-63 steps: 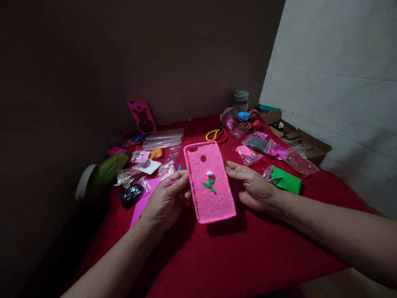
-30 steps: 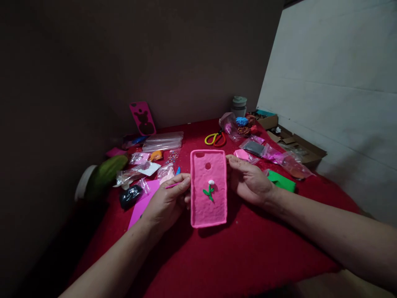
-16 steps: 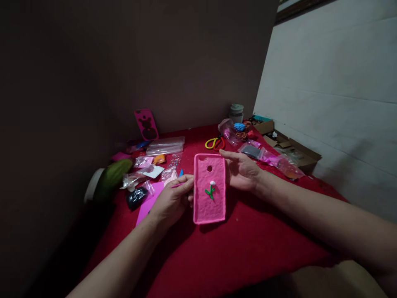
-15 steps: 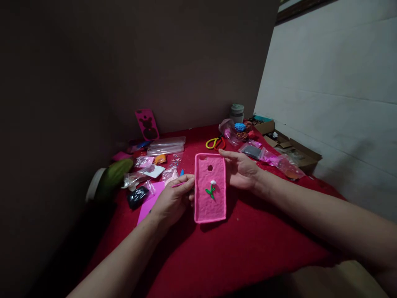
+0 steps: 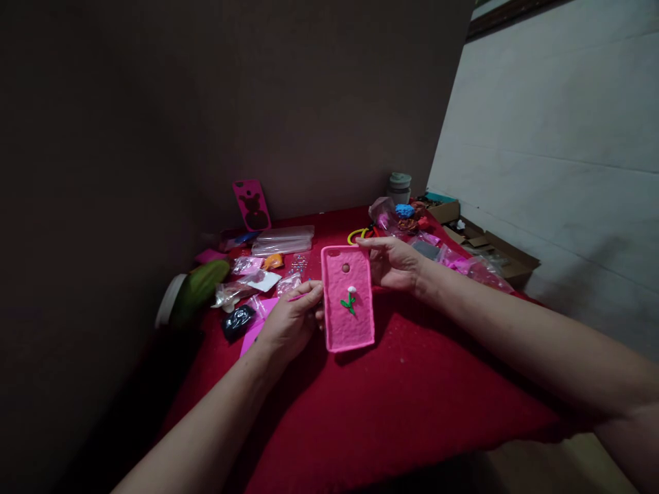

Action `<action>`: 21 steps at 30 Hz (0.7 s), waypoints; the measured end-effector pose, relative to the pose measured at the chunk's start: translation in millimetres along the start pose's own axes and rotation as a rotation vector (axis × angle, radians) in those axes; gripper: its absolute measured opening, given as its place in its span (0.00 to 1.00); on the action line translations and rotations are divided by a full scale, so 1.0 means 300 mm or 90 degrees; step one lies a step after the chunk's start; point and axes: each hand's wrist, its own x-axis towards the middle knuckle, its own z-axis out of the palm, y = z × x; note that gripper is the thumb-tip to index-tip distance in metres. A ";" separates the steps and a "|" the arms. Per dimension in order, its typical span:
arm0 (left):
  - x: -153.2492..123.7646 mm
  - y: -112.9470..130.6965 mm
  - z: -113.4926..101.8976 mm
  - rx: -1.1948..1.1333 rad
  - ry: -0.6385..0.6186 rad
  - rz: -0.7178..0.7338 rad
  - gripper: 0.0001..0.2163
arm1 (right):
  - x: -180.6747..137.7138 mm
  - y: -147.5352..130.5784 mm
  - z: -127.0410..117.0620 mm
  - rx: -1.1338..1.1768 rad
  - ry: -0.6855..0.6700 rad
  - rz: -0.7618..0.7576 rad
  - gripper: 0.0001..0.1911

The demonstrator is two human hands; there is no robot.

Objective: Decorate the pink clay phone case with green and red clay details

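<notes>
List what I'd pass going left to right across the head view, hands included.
Green oblong thing → upright pink case with a dark bear shape → left hand → pink case with a flower → right hand → open cardboard box.

The person is holding a phone case above the table, the left hand gripping its left edge, the right hand touching its upper right corner. A flower is lying on the case. Scissors are lying behind it. Packets are lying left and right. A second case is standing rear left, a jar rear right.
</notes>
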 end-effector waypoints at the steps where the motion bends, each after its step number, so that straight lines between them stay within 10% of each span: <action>1: 0.000 0.001 0.000 0.001 0.000 0.001 0.11 | 0.003 0.002 0.002 0.001 0.003 -0.007 0.16; 10: 0.016 0.002 -0.007 0.040 0.011 0.040 0.10 | 0.025 -0.009 0.048 0.012 0.013 -0.039 0.17; 21: 0.010 0.009 -0.022 0.274 0.212 0.237 0.15 | 0.119 -0.136 -0.006 -0.004 0.053 -0.106 0.18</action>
